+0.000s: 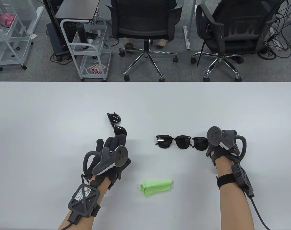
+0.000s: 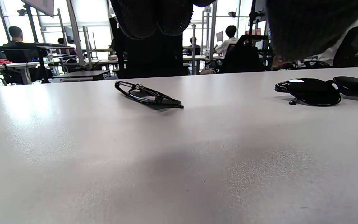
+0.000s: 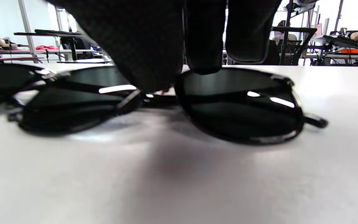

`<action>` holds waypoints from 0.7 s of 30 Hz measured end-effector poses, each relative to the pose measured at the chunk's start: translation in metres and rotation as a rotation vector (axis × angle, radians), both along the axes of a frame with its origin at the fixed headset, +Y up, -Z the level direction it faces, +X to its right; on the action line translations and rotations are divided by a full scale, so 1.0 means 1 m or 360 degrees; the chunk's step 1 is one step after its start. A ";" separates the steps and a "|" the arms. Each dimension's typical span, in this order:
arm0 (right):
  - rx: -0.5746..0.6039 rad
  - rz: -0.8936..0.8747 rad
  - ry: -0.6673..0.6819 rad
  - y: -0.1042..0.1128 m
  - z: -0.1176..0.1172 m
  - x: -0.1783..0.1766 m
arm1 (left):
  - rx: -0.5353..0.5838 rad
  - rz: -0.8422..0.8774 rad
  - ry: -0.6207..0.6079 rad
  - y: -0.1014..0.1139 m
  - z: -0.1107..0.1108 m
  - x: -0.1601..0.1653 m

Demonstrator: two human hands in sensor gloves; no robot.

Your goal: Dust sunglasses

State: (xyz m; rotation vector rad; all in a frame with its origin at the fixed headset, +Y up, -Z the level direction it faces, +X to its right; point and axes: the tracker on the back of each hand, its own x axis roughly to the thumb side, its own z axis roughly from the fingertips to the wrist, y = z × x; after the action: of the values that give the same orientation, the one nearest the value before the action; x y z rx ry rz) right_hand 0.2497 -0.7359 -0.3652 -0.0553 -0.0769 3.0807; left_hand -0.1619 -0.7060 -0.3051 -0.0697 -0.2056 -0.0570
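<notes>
Left hand (image 1: 112,153): fingers relaxed, holding nothing, near folded sunglasses (image 1: 117,124).
Right hand (image 1: 218,143): fingers over right-most sunglasses (image 3: 166,102); grip indeterminate.
Cloth (image 1: 156,187): between hands.

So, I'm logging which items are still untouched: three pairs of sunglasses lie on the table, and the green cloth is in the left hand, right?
Not quite. The three pairs are there, but the green cloth lies loose on the table, between the two forearms. The left hand is not touching it. The table view shows this.
</notes>
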 end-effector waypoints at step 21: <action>-0.0285 -0.0342 0.0524 0.028 0.080 -0.078 | -0.0033 0.0024 0.0066 0.001 -0.006 -0.008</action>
State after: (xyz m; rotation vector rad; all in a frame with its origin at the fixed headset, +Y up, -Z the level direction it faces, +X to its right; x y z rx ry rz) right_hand 0.1720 -0.7074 -0.2856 0.4058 0.2062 2.8284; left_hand -0.1699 -0.7045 -0.3107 -0.0899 -0.1650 -0.0381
